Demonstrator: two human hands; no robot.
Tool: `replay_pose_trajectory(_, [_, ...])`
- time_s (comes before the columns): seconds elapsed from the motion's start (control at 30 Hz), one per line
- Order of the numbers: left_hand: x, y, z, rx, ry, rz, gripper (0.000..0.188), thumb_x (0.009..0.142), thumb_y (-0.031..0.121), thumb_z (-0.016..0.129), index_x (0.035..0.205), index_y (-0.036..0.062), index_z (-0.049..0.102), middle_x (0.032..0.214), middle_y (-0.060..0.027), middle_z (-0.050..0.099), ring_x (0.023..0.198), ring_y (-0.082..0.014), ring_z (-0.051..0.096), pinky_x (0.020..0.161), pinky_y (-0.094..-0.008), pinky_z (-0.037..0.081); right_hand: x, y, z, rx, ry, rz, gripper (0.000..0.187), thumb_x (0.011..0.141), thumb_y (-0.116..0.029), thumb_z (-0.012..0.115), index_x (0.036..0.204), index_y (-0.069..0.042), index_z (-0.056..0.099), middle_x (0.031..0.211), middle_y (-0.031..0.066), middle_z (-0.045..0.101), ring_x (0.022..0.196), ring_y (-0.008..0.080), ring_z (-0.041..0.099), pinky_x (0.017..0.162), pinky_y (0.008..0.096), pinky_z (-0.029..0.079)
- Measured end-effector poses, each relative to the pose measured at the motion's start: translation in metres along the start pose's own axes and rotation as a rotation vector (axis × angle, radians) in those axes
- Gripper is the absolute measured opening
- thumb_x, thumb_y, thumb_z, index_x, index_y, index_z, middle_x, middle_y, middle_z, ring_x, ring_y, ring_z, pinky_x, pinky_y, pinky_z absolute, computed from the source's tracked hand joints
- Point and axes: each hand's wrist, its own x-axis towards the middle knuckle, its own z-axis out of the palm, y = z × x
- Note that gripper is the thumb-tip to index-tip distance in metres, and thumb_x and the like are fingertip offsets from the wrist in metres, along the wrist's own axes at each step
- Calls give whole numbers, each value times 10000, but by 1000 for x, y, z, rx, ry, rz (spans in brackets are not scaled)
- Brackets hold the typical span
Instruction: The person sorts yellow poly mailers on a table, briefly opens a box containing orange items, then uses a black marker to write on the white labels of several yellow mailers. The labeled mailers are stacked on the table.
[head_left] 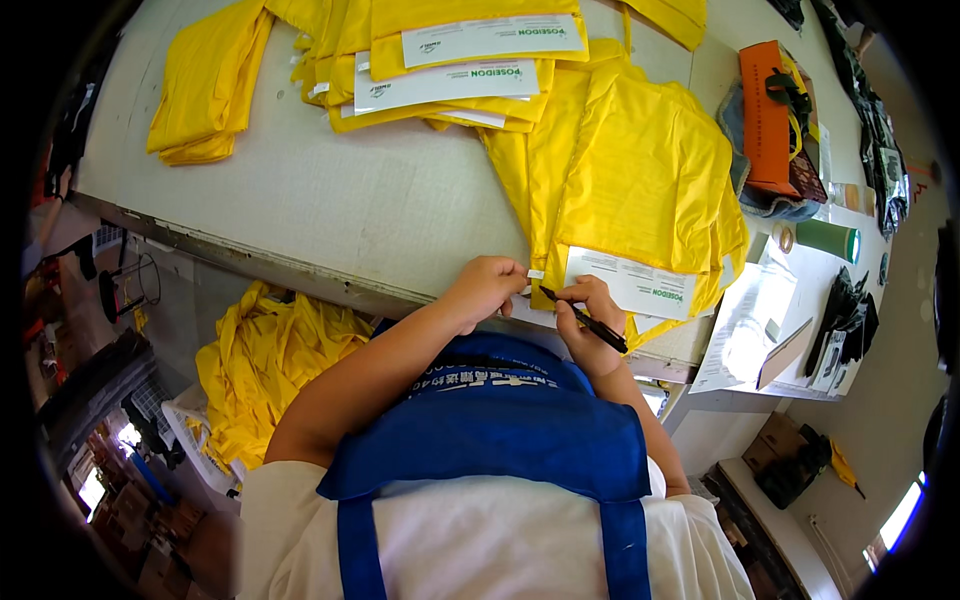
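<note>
A yellow fabric piece [640, 170] with a white printed panel [635, 282] lies at the table's front edge, before my body. My left hand [490, 288] is closed at its near left edge, fingertips pinched beside a small white tag [536, 274]. Exactly what lies between those fingertips is partly hidden. In my right hand [592, 318] a black pen [606, 334] is gripped, its tip pointing left, close to the fabric below the tag. My right hand rests against the lower part of the panel.
Stacked yellow pieces with white panels [450, 84] and a folded yellow bundle [205, 85] lie farther back. At right are an orange box [765, 120], a green roll [828, 240] and papers [735, 335]. More yellow fabric [275, 370] fills a white basket [195, 430] below left.
</note>
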Motion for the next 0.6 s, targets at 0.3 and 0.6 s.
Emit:
replay_pose_trajectory(0.3, [-3,-3,-1,-80,-58,-82,120,872,82,560,968,10,560,843,-89,665,510,-59,495,353,-182,278,1,-2,7,-38,-13,-127,120,680,-14,693,763,-46,613,685,89,612,651,280,593,861,410,470])
replay_pose_trajectory(0.6, [-3,-5,-1,-54,-52,-79,123,883,91,538,975,12,561,878,-85,669,515,-64,500,357,-188,273,-3,-1,5,-74,-15,-90,146,726,-2,667,864,-30,627,809,141,637,798,316,617,833,383,488])
